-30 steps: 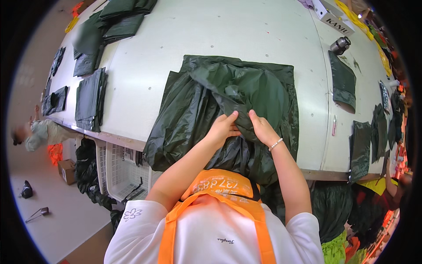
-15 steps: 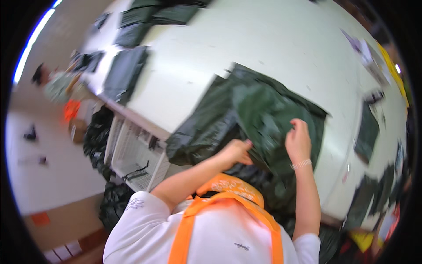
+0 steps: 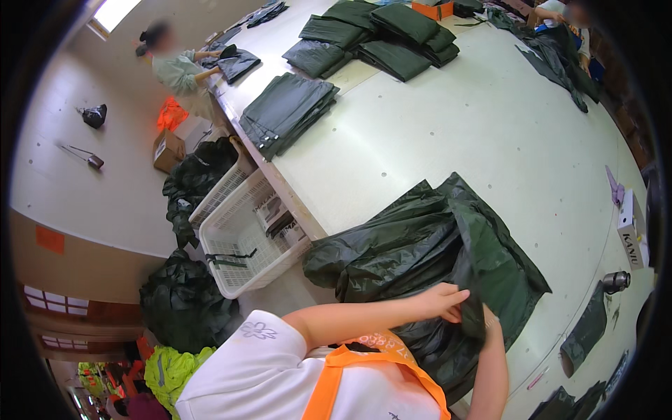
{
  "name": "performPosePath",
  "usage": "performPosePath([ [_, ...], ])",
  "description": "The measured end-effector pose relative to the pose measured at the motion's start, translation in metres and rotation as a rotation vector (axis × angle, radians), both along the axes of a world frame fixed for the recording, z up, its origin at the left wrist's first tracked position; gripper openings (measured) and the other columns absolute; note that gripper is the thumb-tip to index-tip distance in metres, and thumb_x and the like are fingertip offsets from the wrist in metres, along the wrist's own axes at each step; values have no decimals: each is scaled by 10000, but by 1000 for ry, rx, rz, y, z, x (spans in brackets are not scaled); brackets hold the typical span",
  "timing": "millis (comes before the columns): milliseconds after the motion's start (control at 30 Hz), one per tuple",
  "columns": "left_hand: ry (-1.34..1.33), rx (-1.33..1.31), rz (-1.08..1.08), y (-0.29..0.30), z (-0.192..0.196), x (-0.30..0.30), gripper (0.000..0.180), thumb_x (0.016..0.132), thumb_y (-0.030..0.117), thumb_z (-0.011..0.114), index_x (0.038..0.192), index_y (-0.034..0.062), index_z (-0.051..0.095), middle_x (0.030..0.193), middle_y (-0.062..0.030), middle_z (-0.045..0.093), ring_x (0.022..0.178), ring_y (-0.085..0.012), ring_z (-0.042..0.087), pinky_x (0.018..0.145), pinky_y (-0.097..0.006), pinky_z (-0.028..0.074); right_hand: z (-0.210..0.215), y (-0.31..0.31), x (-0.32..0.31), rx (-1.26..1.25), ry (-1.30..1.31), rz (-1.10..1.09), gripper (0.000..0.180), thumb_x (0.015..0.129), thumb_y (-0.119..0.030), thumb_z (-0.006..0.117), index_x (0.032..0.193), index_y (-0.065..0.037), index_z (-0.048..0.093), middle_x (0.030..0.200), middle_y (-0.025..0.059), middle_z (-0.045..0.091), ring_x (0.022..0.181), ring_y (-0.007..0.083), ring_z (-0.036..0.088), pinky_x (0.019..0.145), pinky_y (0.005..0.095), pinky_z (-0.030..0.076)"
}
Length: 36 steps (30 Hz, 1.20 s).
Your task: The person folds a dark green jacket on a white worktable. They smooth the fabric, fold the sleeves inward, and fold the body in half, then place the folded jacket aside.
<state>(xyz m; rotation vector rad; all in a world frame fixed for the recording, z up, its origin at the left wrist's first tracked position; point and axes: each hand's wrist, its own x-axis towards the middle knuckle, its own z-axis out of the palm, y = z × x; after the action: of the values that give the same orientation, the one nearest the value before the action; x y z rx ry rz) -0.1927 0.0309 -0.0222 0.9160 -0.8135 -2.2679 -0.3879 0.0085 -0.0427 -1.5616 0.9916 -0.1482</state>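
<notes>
So the person is working on one big dark green garment [image 3: 427,245], shiny raincoat-type fabric, which lies rumpled on the near edge of the white table [image 3: 490,133] with part of it drooping over the side toward them. The left hand [image 3: 441,301] has its fingers pinched together on a fold of the fabric near the bottom edge, and the right hand [image 3: 488,323] is mostly buried behind that same fold, so I can't tell how its fingers sit (looks like it's gripping, but that's a guess). Progress-wise I'd say this one is barely started: it's still a wrinkly heap, nothing like the flat folded ones further up the table. Counting those: one flat stack [image 3: 287,112] near the left edge, and a cluster of about four folded bundles [image 3: 378,35] beyond it. Down beside the table there are two white plastic baskets [image 3: 245,241], one with more dark fabric in it, plus a dark heap [image 3: 183,304] on the floor. Another person [image 3: 178,66] is working at the far left end, and a second one is at the top right corner.
</notes>
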Motion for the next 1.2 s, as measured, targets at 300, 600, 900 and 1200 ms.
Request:
performPosePath([
  [300, -1018, -1171, 1, -64, 24, 65, 876, 666, 94, 751, 1421, 162, 312, 1493, -85, 268, 857, -273, 607, 731, -363, 505, -5, 140, -60, -658, 398, -820, 659, 683, 154, 434, 1317, -26, 441, 1378, 159, 411, 969, 272, 526, 759, 296, 458],
  [600, -601, -1408, -187, -106, 2, 38, 332, 662, 81, 706, 941, 58, 527, 1127, -108, 565, 1012, -303, 573, 827, -348, 482, -32, 100, -69, -738, 178, -1250, 197, 933, -18, 457, 1109, -58, 536, 1294, 105, 527, 1035, 196, 542, 737, 249, 494],
  [900, -998, -1218, -168, -122, 28, 63, 669, 683, 392, 778, 1156, 65, 435, 1094, -131, 552, 863, -333, 589, 684, -403, 476, -7, 79, -114, -875, 329, -1163, 181, 948, -173, 531, 906, 1, 552, 773, 75, 544, 689, 149, 488, 669, 273, 434],
  [1200, -714, -1832, -413, -22, -46, -7, 251, 775, 241, 620, 929, 53, 558, 1001, -97, 551, 988, -259, 532, 876, -359, 428, -18, 56, -125, -648, 466, -1161, 188, 934, -167, 554, 849, 1, 545, 761, 84, 549, 680, 160, 483, 650, 285, 432],
])
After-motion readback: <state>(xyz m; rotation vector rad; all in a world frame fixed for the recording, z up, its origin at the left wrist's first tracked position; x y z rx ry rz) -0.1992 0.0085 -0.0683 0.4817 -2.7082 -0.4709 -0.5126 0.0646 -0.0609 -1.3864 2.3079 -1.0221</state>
